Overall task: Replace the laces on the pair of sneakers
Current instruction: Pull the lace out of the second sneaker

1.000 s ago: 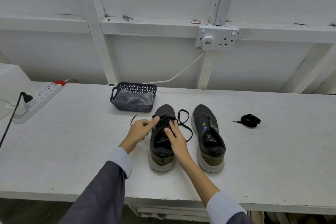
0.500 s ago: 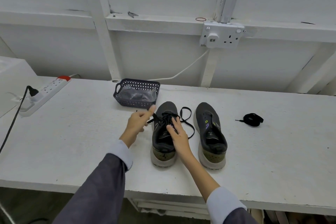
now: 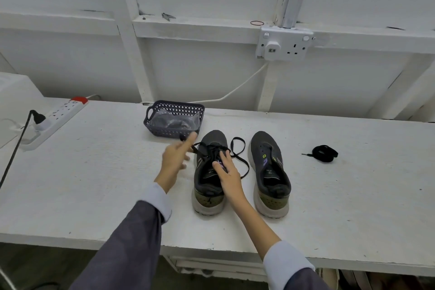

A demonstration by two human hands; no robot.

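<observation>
Now we note the left sneaker (image 3: 208, 198) standing heel toward us on the white table (image 3: 94, 183), partly threaded with a black lace (image 3: 213, 150) whose loose loop lies just to its right. Our left hand (image 3: 175, 156), blurred, sits just left of that sneaker's toe and pinches one lace end between thumb and forefinger, while our right hand (image 3: 229, 174) lies flat-fingered on the sneaker's tongue, gripping nothing. Right of the left sneaker stands the right sneaker (image 3: 270, 172), farther right a coiled lace (image 3: 324, 153); just behind its toe, a dark basket (image 3: 174, 107).
</observation>
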